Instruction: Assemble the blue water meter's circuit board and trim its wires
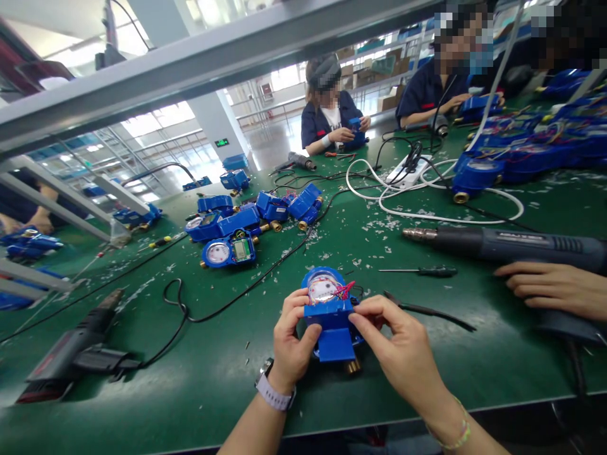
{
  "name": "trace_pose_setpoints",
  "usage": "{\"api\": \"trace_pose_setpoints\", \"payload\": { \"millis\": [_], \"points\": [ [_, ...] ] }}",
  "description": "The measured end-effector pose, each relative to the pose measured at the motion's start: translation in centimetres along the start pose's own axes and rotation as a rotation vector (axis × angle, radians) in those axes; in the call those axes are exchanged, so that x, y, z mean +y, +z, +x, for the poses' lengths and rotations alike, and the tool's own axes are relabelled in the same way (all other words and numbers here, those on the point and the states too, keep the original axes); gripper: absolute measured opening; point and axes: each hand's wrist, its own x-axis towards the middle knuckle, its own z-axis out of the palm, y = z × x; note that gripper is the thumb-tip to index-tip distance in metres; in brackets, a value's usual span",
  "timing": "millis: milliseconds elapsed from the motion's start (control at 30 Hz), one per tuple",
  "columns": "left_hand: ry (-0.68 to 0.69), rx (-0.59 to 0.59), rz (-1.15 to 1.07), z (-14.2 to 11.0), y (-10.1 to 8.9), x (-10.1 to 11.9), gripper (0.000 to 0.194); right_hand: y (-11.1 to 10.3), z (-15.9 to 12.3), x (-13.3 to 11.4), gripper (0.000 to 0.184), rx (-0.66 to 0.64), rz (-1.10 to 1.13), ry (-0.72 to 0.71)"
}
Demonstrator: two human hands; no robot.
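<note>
A blue water meter (336, 344) with a round clear dial and brass fittings rests on the green bench in front of me. Red and dark wires come out beside its dial. My left hand (294, 335) is closed around the meter's left side, its thumb against the blue housing. At the housing's right upper edge, the thumb and forefinger of my right hand (396, 341) pinch by the wires. Whether a wire is between those fingertips is too small to tell. Just past the meter lie a screwdriver (439, 272) and black-handled pliers or cutters (431, 309).
Several blue meters (239, 221) are grouped beyond my left hand. One heat gun (71, 354) lies left, its cord crossing the bench; another heat gun (497, 245) lies right, near a co-worker's hand (559, 287). White cable (450, 220) loops by a power strip (408, 172). Plastic scraps litter the bench.
</note>
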Motion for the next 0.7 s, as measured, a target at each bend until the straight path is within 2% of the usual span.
{"api": "trace_pose_setpoints", "payload": {
  "millis": [133,267,367,400,533,700],
  "points": [
    [-0.006,-0.018,-0.011,0.1,-0.1,0.2,0.029,-1.0,0.2,0.3,0.020,-0.065,-0.068,-0.031],
    [-0.015,-0.053,-0.029,0.5,-0.1,0.5,0.029,-4.2,-0.8,4.1,0.029,-0.068,-0.315,-0.016],
    [-0.045,-0.069,-0.057,1.0,0.0,0.7,0.033,-6.7,-2.9,7.9,0.070,-0.085,-0.569,0.017],
    [-0.057,-0.072,-0.059,1.1,0.0,0.7,0.033,-7.3,-3.7,8.8,0.074,-0.102,-0.630,0.018],
    [-0.080,-0.086,-0.052,1.4,0.1,1.0,0.030,-8.6,-5.9,10.3,0.057,-0.171,-0.757,-0.004],
    [-0.024,-0.069,-0.056,1.3,0.0,1.4,0.025,-9.9,-5.5,10.1,0.038,-0.128,-0.778,0.006]
  ]
}}
